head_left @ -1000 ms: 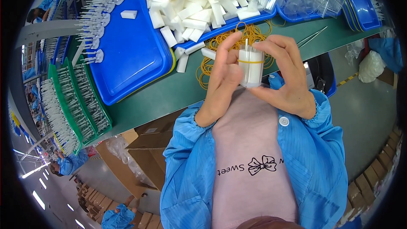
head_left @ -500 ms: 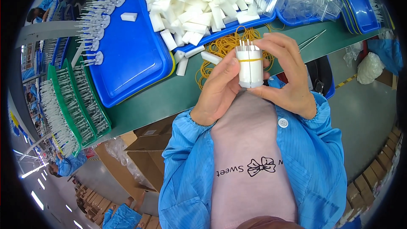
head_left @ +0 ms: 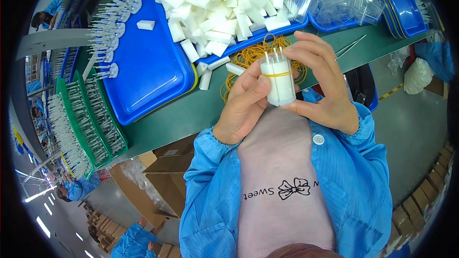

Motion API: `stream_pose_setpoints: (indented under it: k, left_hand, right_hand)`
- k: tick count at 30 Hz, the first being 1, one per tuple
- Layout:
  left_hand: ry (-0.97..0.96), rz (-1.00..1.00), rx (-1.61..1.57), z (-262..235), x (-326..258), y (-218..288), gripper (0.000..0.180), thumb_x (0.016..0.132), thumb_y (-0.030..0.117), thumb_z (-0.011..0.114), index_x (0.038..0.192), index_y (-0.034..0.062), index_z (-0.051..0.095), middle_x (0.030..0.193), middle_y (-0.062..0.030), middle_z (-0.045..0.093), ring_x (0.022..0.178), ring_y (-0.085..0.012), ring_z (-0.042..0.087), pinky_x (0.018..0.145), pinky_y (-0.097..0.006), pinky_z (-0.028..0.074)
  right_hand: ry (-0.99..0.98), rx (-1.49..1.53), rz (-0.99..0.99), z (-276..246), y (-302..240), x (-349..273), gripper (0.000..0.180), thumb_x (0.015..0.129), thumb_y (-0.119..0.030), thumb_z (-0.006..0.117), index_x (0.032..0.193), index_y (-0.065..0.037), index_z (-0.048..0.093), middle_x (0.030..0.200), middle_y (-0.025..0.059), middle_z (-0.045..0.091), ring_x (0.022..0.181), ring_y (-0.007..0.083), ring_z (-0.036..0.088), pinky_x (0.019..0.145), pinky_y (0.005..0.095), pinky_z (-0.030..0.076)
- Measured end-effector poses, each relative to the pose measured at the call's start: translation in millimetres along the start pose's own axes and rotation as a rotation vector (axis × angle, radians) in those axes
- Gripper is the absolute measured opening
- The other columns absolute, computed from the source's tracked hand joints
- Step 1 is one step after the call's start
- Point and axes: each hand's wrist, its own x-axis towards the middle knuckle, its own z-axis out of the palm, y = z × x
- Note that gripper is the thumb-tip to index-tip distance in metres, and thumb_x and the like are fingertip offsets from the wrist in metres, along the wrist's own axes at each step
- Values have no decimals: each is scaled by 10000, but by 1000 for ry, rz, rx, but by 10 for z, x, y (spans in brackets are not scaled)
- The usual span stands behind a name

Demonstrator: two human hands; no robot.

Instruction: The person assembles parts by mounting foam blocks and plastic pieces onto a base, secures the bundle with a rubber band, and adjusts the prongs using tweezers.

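Between my two hands is a clear plastic cylinder with a white core, thin white pins sticking up from its top and a yellow rubber band around its upper part. My left hand is closed on its left side, thumb against the wall near the band. My right hand supports it from the right, with the thumb near the base and fingers by the top rim. It leans slightly to the left. Behind my hands a tangle of yellow rubber bands lies on the green table.
White foam blocks heap in a blue tray, with clear plastic pieces in another. A nearly bare blue tray stands left, beside green racks of pinned parts. Tweezers lie right. Co-workers sit at far left.
The cylinder has tipped so its top leans left and toward me, showing more of its pins. Both hands stay on it.
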Motion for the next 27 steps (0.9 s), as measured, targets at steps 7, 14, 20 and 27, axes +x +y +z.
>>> stream_pose_setpoints:
  k: [7,14,20,27]
  left_hand:
    - [-45,191,203,-76,19,-140,677,859,280,656,1386,21,317,1294,-89,470,1208,-192,456,991,-341,395]
    - [-28,100,18,-39,7,-35,714,855,343,651,1393,21,309,1292,-88,470,1212,-189,455,990,-344,397]
    - [-94,79,69,-109,8,-115,714,872,380,618,1401,19,303,1315,-84,461,1216,-185,452,1005,-340,379]
    - [71,192,133,-29,0,-118,717,872,337,632,1415,15,291,1339,-88,440,1217,-187,448,1020,-327,349]
  right_hand:
    - [-9,-219,-86,35,-38,-26,637,550,-192,789,1132,-78,555,1177,105,507,1161,329,466,980,496,341]
    - [26,-54,-42,22,-20,18,670,519,-165,780,1143,-85,552,1141,85,525,1160,318,467,970,501,352]
    - [-18,-134,-84,-3,-30,-31,672,517,-145,775,1147,-86,549,1140,86,524,1165,318,462,976,495,350]
    - [25,-15,-6,61,-24,-11,650,568,-192,802,1160,-67,564,1187,86,513,1209,316,444,1023,487,317]
